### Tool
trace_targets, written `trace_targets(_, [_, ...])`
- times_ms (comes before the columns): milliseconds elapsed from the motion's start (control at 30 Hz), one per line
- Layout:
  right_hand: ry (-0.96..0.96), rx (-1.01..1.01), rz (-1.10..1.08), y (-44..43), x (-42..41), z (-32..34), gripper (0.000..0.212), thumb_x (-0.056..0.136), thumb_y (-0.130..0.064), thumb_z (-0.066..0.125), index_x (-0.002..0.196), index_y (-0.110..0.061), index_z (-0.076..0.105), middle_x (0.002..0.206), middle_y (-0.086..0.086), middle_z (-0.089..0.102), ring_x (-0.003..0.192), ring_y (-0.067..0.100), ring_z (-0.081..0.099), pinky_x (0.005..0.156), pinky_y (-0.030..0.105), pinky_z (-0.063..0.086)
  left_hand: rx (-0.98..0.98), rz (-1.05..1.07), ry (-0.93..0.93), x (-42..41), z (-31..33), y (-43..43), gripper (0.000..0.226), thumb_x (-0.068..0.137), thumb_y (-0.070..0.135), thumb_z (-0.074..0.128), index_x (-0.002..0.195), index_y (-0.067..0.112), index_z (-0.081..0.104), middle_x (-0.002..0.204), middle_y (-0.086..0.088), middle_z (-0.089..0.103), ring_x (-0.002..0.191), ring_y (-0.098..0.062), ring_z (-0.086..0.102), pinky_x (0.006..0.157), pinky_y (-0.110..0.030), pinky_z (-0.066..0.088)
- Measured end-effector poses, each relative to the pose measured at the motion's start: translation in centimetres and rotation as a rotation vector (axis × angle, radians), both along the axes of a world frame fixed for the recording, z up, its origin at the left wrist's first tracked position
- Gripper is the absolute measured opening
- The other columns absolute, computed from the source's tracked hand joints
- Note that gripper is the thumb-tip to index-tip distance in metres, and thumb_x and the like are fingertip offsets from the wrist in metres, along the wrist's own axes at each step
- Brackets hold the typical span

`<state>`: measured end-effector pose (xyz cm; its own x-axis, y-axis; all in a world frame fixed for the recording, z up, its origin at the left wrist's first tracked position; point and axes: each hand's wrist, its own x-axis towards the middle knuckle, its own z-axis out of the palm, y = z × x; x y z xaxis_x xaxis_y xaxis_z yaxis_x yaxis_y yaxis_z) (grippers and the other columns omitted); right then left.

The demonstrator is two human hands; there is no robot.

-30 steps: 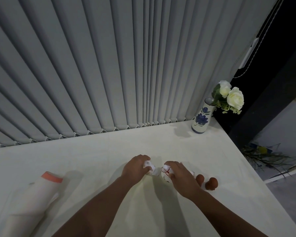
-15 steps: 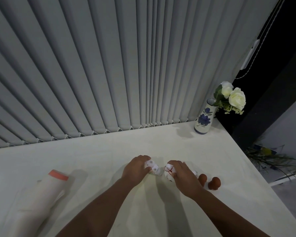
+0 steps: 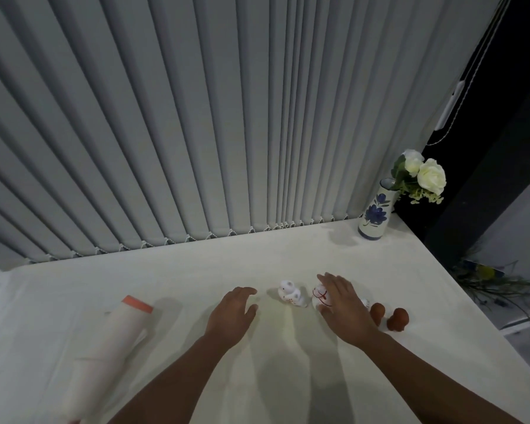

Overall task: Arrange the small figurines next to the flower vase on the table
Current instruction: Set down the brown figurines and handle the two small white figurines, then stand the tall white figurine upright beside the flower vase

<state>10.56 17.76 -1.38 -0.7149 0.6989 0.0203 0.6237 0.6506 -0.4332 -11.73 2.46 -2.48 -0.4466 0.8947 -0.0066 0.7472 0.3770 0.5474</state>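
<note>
A white figurine with small spots [image 3: 290, 294] stands free on the white table [image 3: 196, 276], between my hands. My left hand [image 3: 231, 316] hovers open just left of it, holding nothing. My right hand [image 3: 343, 304] is flat and open, fingers spread, beside and partly over a white figurine with red lines [image 3: 321, 296]. Two brown figurines [image 3: 397, 319] stand just right of that hand. The white vase with blue flowers painted on it [image 3: 375, 214] holds white roses at the table's far right corner.
A white bottle with an orange cap [image 3: 104, 350] lies on its side at the left. Grey vertical blinds [image 3: 196, 117] hang along the table's far edge. The table's right edge drops off beside the vase, with dark wall and floor plants beyond.
Both hands were closed on the two white figurines; now they have let go and opened. My left hand has drawn back to the left, leaving the spotted figurine standing alone.
</note>
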Motion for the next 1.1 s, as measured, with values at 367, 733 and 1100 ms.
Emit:
trace_targets(367, [-0.059, 0.156, -0.016, -10.6, -8.8, 0.1, 0.057, 0.086, -0.034, 0.054, 0.140, -0.020, 0.040, 0.153, 0.012, 0.034, 0.138, 0.036, 0.034, 0.114, 0.049, 0.026, 0.220, 0.171, 0.045, -6.9, 2.0, -10.5, 0.048, 0.082, 0.045, 0.035, 0.114, 0.019, 0.061, 0.116, 0.001, 0.065, 0.109, -0.021, 0.058, 0.094, -0.034, 0.048])
trace_targets(733, [-0.094, 0.000, 0.296, -23.5, -18.9, -1.0, 0.071, 0.088, -0.058, 0.048, 0.148, -0.030, 0.020, 0.161, -0.003, 0.002, 0.147, 0.025, 0.006, 0.118, 0.036, 0.009, 0.179, 0.398, 0.148, -15.1, 2.2, -25.7, 0.028, 0.088, 0.014, 0.060, 0.115, 0.019, 0.059, 0.118, 0.000, 0.063, 0.109, -0.023, 0.057, 0.088, -0.033, 0.048])
trace_targets(1100, [-0.141, -0.054, 0.444, -28.6, -23.7, -1.5, 0.099, 0.066, -0.076, 0.053, 0.147, -0.038, 0.010, 0.161, -0.004, -0.005, 0.145, 0.026, 0.007, 0.119, 0.043, 0.018, -0.067, 0.130, 0.242, -18.5, 0.6, -31.0, 0.050, 0.087, 0.024, 0.060, 0.134, 0.025, 0.045, 0.134, 0.004, 0.054, 0.124, -0.019, 0.050, 0.096, -0.033, 0.047])
